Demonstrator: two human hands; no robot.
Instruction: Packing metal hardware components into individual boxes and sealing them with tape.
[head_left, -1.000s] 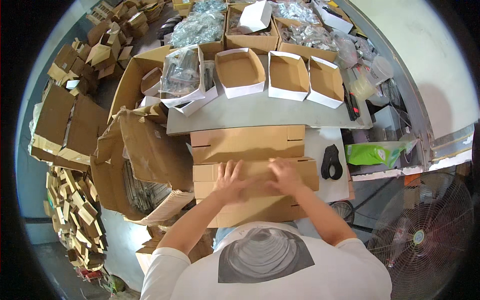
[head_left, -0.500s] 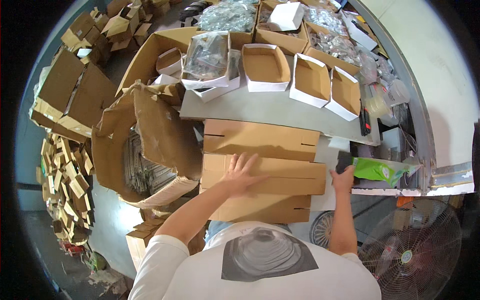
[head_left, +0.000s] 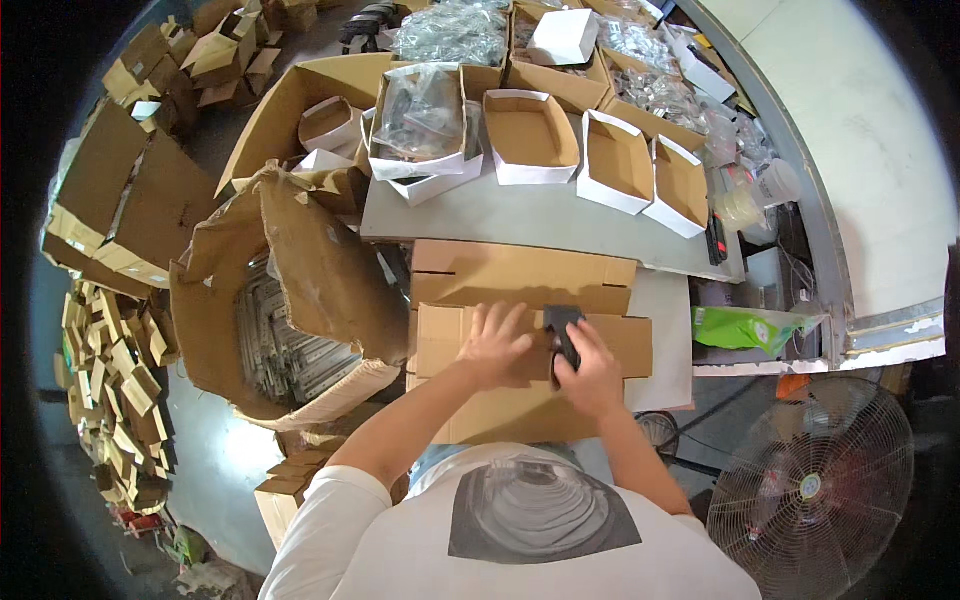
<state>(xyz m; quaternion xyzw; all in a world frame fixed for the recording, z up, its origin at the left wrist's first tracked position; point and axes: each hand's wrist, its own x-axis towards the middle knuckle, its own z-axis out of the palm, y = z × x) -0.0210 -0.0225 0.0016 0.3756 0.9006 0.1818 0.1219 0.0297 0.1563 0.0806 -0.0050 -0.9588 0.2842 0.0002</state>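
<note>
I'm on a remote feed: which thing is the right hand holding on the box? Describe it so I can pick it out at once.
Start at the grey worktable with its row of open white-edged trays. Just below it lies a closed brown cardboard box, where both hands rest. The small black hand tool under the right hand is the only dark object on that plain brown lid; the left hand lies flat beside it.

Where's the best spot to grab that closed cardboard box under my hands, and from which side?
Take the closed cardboard box by its two short ends, one hand coming in from each side. It lies flat and long across your front, the left hand and right hand with the black tape dispenser cover its top, and both ends look free, though another box crowds its far edge.
</note>
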